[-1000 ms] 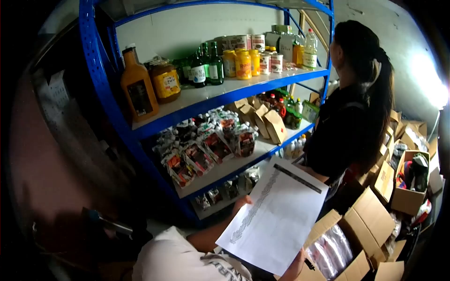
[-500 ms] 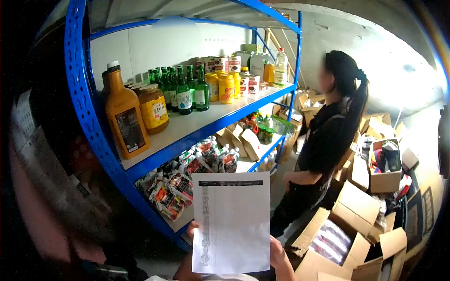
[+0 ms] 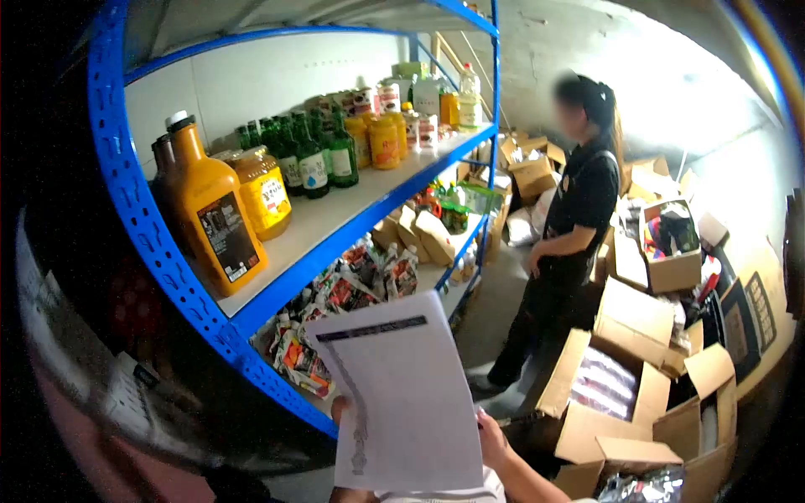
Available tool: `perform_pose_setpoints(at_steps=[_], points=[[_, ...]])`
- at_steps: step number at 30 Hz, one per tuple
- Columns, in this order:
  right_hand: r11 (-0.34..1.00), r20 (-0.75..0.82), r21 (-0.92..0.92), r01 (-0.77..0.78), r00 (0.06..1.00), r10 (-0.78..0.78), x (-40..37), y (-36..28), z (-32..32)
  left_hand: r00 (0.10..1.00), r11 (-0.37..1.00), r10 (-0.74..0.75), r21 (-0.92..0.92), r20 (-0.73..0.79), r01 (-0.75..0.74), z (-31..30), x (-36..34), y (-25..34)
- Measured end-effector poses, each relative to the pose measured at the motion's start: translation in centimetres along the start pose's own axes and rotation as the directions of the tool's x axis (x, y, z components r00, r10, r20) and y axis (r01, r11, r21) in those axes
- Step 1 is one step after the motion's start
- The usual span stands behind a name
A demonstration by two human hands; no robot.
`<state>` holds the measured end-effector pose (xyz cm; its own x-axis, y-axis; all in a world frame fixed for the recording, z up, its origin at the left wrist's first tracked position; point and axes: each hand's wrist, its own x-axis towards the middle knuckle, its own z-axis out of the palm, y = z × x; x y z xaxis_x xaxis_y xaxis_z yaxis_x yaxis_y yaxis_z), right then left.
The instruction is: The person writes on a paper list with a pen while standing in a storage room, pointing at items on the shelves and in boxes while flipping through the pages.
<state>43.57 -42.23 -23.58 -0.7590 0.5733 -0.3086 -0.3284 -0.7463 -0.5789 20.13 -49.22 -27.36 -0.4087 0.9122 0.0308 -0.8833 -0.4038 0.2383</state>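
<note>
A printed sheet of paper (image 3: 407,402) with a black header bar and a narrow column of small text tilts in front of me. My left hand (image 3: 339,408) grips its left edge, with most of the fingers hidden behind the page. Close by the right edge, my right hand (image 3: 493,440) is closed around a dark, slim pen (image 3: 521,417) that points off to the right. Beyond the paper, pouches with red and black prints (image 3: 352,285) lie heaped on the lower shelf.
A blue-framed shelf (image 3: 369,226) carries a large orange-brown bottle (image 3: 220,214), a honey-coloured jar (image 3: 263,197), green bottles (image 3: 312,163), yellow jars (image 3: 384,142) and cans. A person in black (image 3: 579,201) stands past it. Open cardboard boxes (image 3: 633,314) crowd the right side.
The sheet has tilted to the left, and my right hand with the pen shows more fully. My view has shifted, and the other person appears farther off, with more floor visible.
</note>
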Motion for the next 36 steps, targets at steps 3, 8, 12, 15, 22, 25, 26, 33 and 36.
perform_pose_setpoints(at_steps=[3, 8, 12, 15, 22, 25, 26, 33, 36], points=[[0.995, 0.064, -0.088, -0.054, 0.996, 0.059, 0.2, 0.9, 0.0, 0.999, 0.999, 0.028, 0.022, 0.020, -0.028, -0.1, 0.0, 0.9], [0.962, 0.031, -0.269, -0.057, 0.997, 0.067, 0.0, -0.2, 2.3, 0.998, 0.998, 0.054, 0.025, 0.040, -0.055, 0.1, 0.3, 1.0], [0.927, 0.170, -0.373, 0.031, 0.985, 0.036, 0.0, -2.7, 1.8, 0.995, 0.997, 0.077, 0.008, 0.056, -0.078, 0.6, 0.5, 0.6], [0.945, 0.173, -0.284, 0.159, 0.978, -0.112, 0.7, -3.5, 1.0, 0.994, 0.996, 0.083, 0.011, 0.069, -0.084, 0.7, 0.8, 0.7], [0.763, 0.203, -0.623, 0.172, 0.978, -0.055, 1.2, -5.6, 0.3, 0.990, 0.994, 0.108, 0.022, 0.086, -0.110, 0.9, 0.8, 0.2], [0.823, 0.257, -0.543, 0.166, 0.966, -0.026, 1.7, -5.7, -0.6, 0.988, 0.993, 0.115, 0.018, 0.100, -0.117, 1.2, 0.9, 0.4], [0.813, 0.271, -0.554, 0.179, 0.962, -0.027, 1.8, -5.7, -0.8, 0.986, 0.992, 0.123, 0.022, 0.109, -0.126, 1.3, 0.9, 0.4], [0.585, 0.196, -0.794, 0.164, 0.981, -0.009, 1.4, -5.0, -0.3, 0.987, 0.992, 0.118, 0.032, 0.110, -0.122, 1.5, 0.4, 0.5], [0.537, 0.174, -0.831, 0.144, 0.985, 0.005, 1.1, -4.7, -0.2, 0.987, 0.992, 0.115, 0.038, 0.111, -0.120, 1.5, 0.1, 0.6]])
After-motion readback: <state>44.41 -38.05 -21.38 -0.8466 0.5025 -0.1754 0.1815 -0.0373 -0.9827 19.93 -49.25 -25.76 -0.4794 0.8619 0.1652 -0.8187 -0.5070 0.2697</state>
